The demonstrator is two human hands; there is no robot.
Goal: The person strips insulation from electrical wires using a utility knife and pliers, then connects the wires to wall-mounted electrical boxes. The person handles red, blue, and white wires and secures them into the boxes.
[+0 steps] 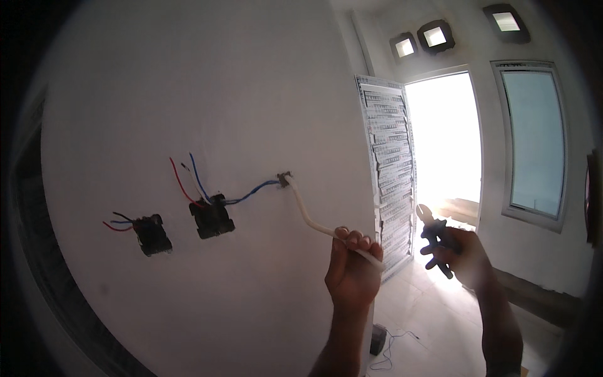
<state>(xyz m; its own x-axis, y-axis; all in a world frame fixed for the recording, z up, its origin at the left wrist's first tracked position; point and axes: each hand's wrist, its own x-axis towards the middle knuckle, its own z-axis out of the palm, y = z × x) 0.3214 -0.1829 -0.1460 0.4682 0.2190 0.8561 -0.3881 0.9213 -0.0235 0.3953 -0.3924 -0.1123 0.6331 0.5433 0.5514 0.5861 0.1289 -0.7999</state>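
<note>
My left hand point(353, 270) is closed around a white cable point(306, 217) near its free end, which sticks out past my fingers to the right. The cable comes out of a small rough hole point(284, 180) in the wall. From that same hole a twisted blue wire point(254, 190) runs left to a black wall box point(211, 217), where red, white and blue wire ends stand up. In my right hand point(463, 254) is a pair of pliers point(433, 229) with dark handles, held to the right of the cable and apart from it. Their jaws point up.
A second black wall box point(152, 235) with red, blue and dark wires sits farther left. Beyond the wall's edge stands a door point(392, 169) covered in printed wrapping, beside a bright doorway. On the floor are a dark object point(378, 340) and a thin blue wire point(392, 352).
</note>
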